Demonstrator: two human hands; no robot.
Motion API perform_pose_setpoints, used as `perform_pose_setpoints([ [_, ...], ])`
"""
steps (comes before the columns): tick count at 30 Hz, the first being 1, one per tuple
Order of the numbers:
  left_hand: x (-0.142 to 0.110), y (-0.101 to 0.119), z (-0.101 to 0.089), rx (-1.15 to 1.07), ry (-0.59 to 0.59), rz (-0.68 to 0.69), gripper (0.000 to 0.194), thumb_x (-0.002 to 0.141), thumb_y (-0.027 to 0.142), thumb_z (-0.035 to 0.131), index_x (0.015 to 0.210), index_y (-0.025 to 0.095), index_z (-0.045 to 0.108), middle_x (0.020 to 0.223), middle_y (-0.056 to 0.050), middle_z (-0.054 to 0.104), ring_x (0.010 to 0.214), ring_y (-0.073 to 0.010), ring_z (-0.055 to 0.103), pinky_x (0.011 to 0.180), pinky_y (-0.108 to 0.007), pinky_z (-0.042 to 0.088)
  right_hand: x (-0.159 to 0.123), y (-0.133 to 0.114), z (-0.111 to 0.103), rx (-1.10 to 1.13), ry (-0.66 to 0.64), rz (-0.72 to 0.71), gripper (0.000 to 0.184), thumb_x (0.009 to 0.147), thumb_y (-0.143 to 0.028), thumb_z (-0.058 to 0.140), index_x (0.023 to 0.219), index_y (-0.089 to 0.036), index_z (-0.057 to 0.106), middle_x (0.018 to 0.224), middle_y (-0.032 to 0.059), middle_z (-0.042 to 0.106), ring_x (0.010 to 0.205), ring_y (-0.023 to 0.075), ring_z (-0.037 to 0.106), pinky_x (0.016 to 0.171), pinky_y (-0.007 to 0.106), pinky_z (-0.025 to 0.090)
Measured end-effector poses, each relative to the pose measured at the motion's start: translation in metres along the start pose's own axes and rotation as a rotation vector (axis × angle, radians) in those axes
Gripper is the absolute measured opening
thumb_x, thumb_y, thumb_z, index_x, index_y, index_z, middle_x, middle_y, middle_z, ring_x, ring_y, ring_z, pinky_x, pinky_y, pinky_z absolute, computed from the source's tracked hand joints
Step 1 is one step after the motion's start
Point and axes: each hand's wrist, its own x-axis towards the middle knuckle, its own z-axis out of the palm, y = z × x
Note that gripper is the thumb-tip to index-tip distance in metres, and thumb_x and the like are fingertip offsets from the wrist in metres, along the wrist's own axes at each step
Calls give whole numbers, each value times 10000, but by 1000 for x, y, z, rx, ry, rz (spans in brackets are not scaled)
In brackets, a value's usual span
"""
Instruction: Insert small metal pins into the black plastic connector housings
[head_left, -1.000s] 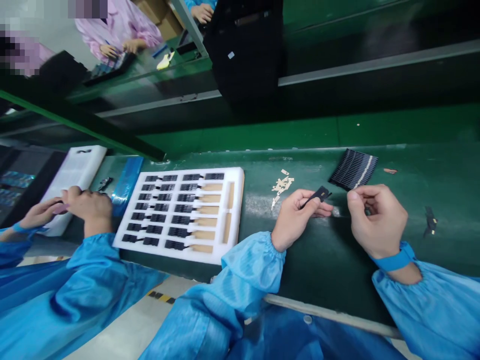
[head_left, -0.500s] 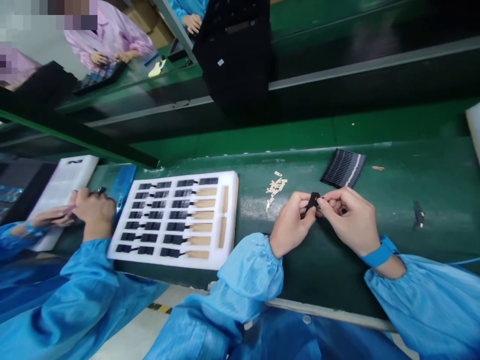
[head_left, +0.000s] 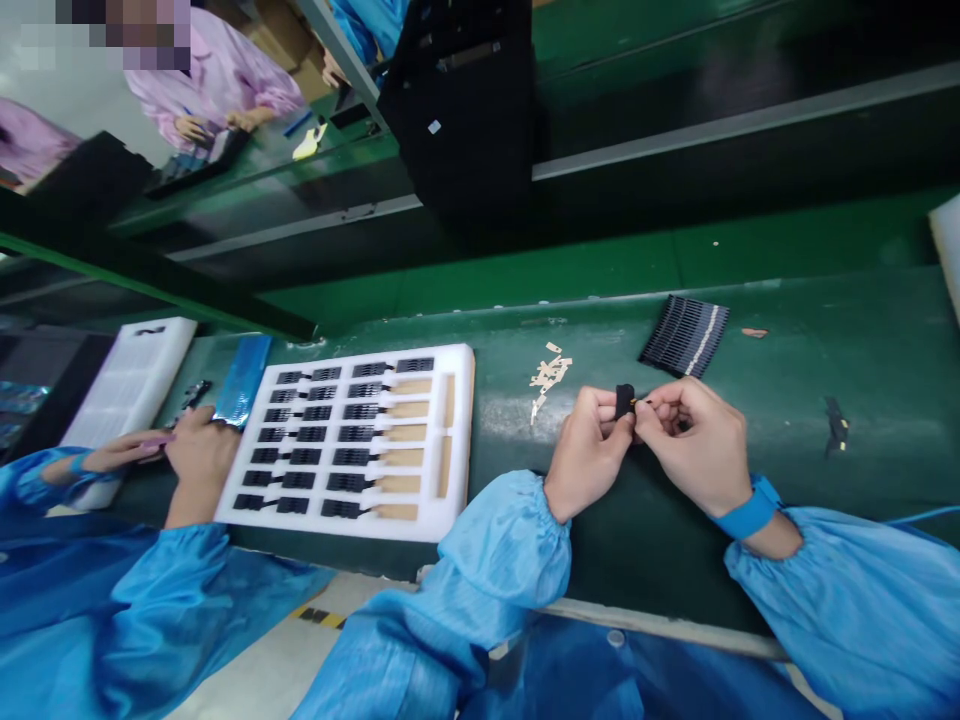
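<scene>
Head view: a black part (head_left: 624, 400) sits clamped in the left hand (head_left: 587, 450), right hand (head_left: 699, 440) pinched together at its edge.

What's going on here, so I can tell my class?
A person's left hand pinches a small black part; the right hand, pinched closed, meets its end. Loose pale pieces and a ribbed black sheet lie beyond the hands. To the left is a white foam tray with rows of black parts. Farther left are a co-worker's hands; what they hold is unclear.
</scene>
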Motion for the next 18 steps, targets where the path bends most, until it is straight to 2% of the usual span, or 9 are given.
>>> perform_pose_setpoints([
  [10, -6, -8, 3, 101, 19, 133, 249, 989, 360, 628, 1108, 180, 504, 1106, -106, 732, 1044, -208, 742, 935, -358, 588, -6, 2, 4, 10, 48, 114, 82, 819, -239, 681, 772, -219, 617, 638, -26, 572, 504, 115, 522, 489, 260, 459],
  [18, -10, -5, 13, 74, 66, 99, 257, 984, 369, 634, 1081, 186, 482, 1147, -123, 728, 1049, -221, 745, 918, -371, 607, -8, 1, 6, -2, 95, 125, 90, 795, -231, 684, 757, -222, 603, 621, -32, 558, 493, 118, 515, 470, 260, 443],
])
